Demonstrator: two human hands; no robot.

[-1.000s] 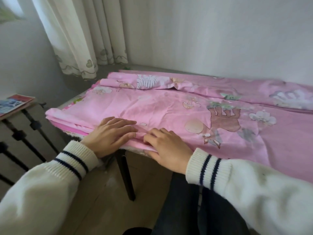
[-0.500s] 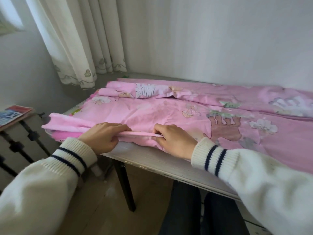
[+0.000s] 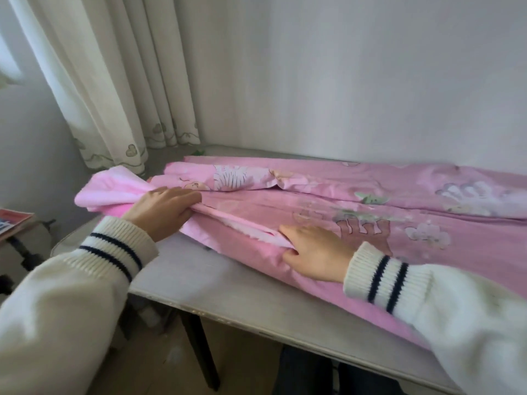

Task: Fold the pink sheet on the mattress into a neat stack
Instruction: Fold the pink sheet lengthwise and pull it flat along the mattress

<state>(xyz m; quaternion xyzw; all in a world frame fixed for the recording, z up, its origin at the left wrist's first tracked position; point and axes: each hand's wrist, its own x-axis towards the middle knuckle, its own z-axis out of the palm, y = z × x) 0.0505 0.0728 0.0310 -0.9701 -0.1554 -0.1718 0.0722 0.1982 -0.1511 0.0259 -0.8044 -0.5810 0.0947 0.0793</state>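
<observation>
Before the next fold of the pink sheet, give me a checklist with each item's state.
1. Left hand grips the pink sheet edge: ok.
2. Right hand grips the same edge: ok.
3. Held edge straight between the hands: not ok, it sags.
4. Surface in front bare: ok.
5. Far layer lies flat: not ok, bunched near the curtain.
6. Sheet's right end squared: cannot tell, out of view.

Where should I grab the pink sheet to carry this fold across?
Take the pink sheet by its raised near hem, from the front edge. The left hand and right hand already pinch it there; that lip stands free of the layers beneath.
</observation>
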